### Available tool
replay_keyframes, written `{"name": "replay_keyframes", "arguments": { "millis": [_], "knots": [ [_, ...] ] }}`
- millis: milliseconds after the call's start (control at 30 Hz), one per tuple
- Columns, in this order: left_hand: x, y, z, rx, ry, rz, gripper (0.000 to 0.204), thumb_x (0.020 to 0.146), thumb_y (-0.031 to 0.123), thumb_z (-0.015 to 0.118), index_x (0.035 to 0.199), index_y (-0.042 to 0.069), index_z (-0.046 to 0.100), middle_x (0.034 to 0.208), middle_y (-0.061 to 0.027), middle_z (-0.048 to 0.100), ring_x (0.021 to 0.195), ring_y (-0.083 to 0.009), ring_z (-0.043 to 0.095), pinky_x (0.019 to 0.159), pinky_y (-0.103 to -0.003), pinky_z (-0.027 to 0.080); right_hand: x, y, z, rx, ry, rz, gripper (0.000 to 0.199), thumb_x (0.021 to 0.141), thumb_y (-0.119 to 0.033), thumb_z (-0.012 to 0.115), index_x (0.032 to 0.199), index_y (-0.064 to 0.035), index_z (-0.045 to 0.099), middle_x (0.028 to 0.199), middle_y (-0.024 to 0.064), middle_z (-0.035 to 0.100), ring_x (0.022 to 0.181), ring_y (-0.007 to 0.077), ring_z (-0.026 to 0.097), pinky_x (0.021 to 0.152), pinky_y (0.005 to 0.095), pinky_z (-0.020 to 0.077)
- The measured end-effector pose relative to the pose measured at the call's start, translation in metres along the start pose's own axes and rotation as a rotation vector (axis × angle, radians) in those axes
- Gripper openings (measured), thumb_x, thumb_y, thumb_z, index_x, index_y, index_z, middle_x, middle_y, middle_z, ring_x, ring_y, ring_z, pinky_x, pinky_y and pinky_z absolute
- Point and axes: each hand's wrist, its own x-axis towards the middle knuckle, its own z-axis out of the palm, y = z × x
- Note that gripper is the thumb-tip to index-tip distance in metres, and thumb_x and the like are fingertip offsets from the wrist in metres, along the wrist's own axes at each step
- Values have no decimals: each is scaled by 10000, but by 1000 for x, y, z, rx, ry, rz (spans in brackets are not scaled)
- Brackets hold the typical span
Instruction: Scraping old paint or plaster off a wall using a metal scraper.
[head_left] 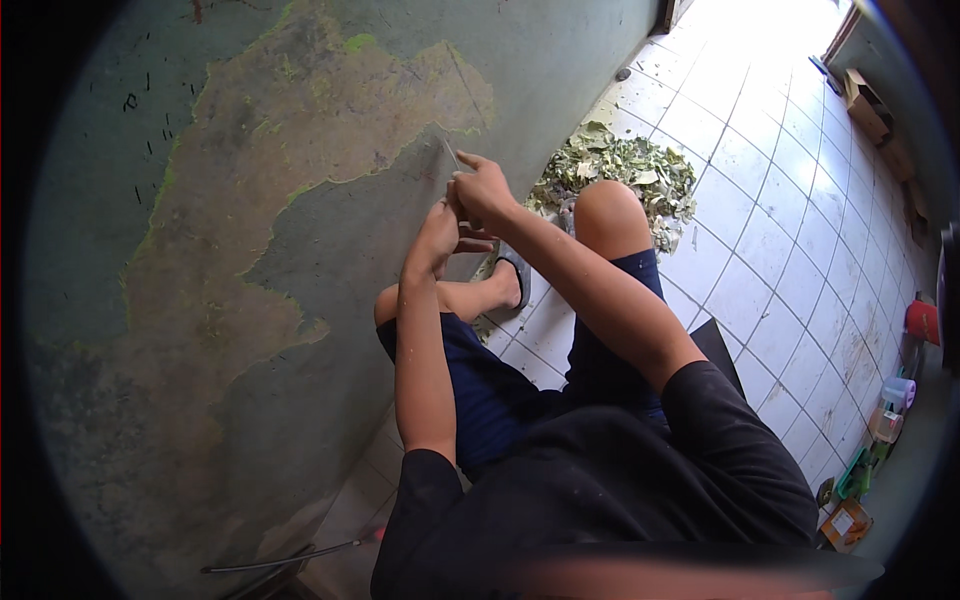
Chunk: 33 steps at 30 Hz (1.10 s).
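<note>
Right hand (484,190): fingers curled shut round thin blade tool (449,154), upper centre of frame. Blade points up toward lower edge of bare patch (300,130) on green wall (340,255); contact unclear. Left hand (435,237) just below, against right hand, some fingers extended; can't tell if gripping. Flake pile (650,178) on white tiled floor (735,200), upper right of centre.

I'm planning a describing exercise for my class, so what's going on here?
A person has a thin tool in the grip of the right hand, aimed at a wall near the edge of a brownish patch. Whether its tip touches is hard to tell. The left hand is up against the right one; whether it also holds the tool is unclear. Greenish flakes lie heaped on the tiled floor by the wall.
</note>
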Motion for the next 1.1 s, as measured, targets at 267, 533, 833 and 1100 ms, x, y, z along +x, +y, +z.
{"name": "replay_keyframes", "arguments": {
  "millis": [267,533,833,1100],
  "knots": [
    [-11,-16,-7,-59,139,123,454,1125,411,353,1244,23,556,993,-99,677,801,-205,715,644,-374,629,-17,-8,19,-46,-59,-96,543,984,-144,599,1519,-79,530,739,55,661,649,104,580,617,302,505],
    [-38,-24,-6,-199,314,205,587,1131,405,381,1547,-7,346,987,-87,639,704,-156,647,494,-288,480,-35,-21,42,-133,84,-133,439,997,-223,548,1368,-2,627,943,339,698,919,471,713,875,481,534],
    [-56,-19,-14,623,546,392,414,1080,284,466,1254,-64,608,881,-274,709,823,-401,722,677,-483,555,-29,-15,43,-109,-53,-131,466,1018,-197,490,1419,27,568,767,210,690,744,233,713,757,367,552],
    [-65,-20,-3,864,750,540,297,1044,245,545,1021,-33,648,844,-282,703,781,-455,705,671,-513,557,-15,18,44,15,-87,-163,410,1055,-249,490,1272,71,627,895,172,718,802,276,709,771,408,585]
  ]
}}
